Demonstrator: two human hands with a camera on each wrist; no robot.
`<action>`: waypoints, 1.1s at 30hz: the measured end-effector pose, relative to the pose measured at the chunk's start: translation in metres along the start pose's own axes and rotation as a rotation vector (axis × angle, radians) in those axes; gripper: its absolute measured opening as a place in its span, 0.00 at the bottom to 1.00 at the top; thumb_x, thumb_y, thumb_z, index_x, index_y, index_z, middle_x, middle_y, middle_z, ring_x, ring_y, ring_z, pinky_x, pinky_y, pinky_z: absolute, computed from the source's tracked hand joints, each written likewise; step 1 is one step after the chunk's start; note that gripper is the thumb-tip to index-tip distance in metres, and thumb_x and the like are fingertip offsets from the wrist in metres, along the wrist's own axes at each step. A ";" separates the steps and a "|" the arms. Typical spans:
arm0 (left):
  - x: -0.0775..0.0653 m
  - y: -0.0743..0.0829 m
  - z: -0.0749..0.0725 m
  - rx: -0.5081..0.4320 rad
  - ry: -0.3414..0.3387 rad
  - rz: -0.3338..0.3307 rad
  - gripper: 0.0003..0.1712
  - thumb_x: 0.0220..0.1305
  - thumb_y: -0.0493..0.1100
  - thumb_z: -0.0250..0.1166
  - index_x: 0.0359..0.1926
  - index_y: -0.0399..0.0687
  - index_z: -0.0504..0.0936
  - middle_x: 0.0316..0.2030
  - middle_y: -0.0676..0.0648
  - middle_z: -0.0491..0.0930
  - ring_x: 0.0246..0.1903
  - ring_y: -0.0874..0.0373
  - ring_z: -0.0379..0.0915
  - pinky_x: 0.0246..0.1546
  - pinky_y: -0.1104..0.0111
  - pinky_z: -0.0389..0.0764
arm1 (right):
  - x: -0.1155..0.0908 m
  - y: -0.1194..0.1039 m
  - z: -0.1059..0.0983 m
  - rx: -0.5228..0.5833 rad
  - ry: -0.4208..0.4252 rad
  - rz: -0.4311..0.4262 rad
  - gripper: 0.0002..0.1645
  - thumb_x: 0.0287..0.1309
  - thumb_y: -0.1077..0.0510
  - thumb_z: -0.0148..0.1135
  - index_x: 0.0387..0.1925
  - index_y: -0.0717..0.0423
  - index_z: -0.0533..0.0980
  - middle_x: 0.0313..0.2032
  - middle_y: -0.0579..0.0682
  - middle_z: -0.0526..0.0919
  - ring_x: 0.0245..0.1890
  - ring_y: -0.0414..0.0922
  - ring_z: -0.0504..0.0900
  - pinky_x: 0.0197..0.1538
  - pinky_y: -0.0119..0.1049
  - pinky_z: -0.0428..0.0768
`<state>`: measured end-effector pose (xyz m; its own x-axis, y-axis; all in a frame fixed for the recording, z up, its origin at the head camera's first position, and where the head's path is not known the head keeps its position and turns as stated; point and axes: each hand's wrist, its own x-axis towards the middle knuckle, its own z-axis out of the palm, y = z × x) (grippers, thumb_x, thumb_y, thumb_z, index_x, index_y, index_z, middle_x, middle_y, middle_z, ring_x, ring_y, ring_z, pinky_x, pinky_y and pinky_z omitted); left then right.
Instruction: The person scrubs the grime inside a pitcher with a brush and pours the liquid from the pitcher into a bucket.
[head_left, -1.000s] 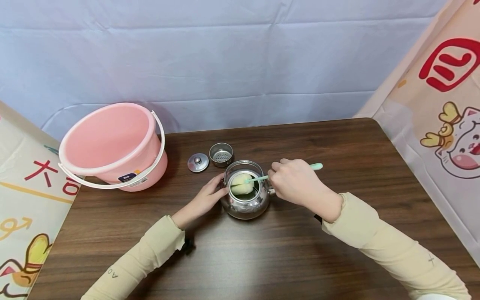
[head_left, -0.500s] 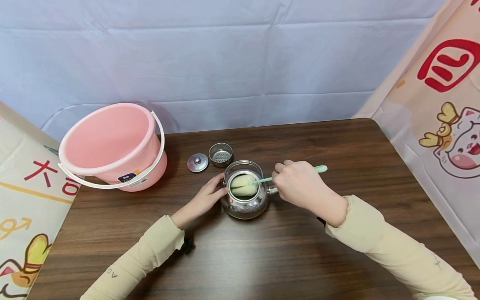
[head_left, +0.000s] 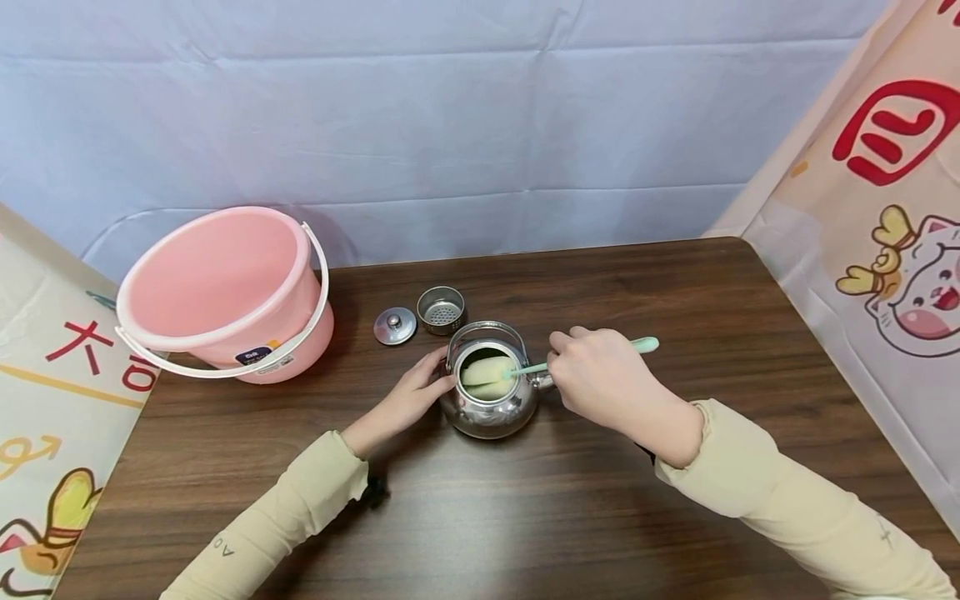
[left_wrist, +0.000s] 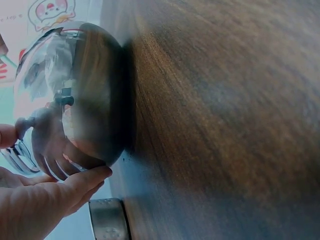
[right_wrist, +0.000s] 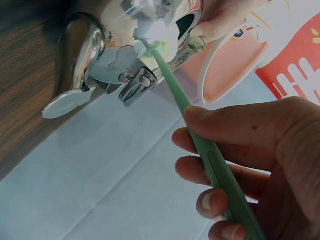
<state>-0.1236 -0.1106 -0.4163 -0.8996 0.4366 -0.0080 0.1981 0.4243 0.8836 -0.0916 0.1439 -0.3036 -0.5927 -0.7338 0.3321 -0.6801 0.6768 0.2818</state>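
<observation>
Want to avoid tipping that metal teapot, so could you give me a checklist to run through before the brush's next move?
1. Left hand on the metal teapot: ok, it touches the side.
2. Metal teapot upright on the wooden-topped table: ok.
3. Right hand gripping the green brush handle: ok.
4. Sponge head within the teapot's opening: ok.
5. Knobbed lid and perforated infuser basket off the teapot: ok, both on the table beyond it.
6. Teapot's inside clean: cannot tell; the sponge and shadow hide it.
</observation>
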 end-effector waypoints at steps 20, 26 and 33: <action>0.000 -0.001 0.000 -0.004 -0.006 0.005 0.28 0.64 0.41 0.54 0.63 0.35 0.61 0.61 0.37 0.63 0.63 0.47 0.54 0.63 0.55 0.55 | 0.003 -0.007 -0.003 0.011 -0.004 -0.021 0.13 0.29 0.71 0.56 0.05 0.54 0.66 0.13 0.46 0.62 0.12 0.44 0.60 0.12 0.32 0.59; 0.000 0.000 0.000 0.002 -0.004 -0.008 0.28 0.64 0.42 0.53 0.63 0.38 0.61 0.61 0.39 0.63 0.62 0.49 0.55 0.62 0.57 0.56 | 0.005 -0.011 -0.001 0.008 0.008 -0.035 0.12 0.30 0.71 0.56 0.06 0.54 0.67 0.13 0.46 0.62 0.11 0.44 0.60 0.12 0.32 0.59; -0.001 0.002 0.000 0.011 -0.005 -0.003 0.29 0.64 0.42 0.54 0.63 0.37 0.61 0.62 0.38 0.62 0.63 0.48 0.54 0.62 0.55 0.55 | 0.011 -0.014 0.001 -0.005 0.023 -0.048 0.11 0.31 0.71 0.56 0.07 0.54 0.71 0.13 0.47 0.65 0.11 0.45 0.62 0.12 0.33 0.61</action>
<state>-0.1223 -0.1106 -0.4146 -0.8982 0.4395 -0.0128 0.1998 0.4341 0.8784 -0.0890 0.1268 -0.3047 -0.5493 -0.7638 0.3390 -0.7051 0.6413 0.3025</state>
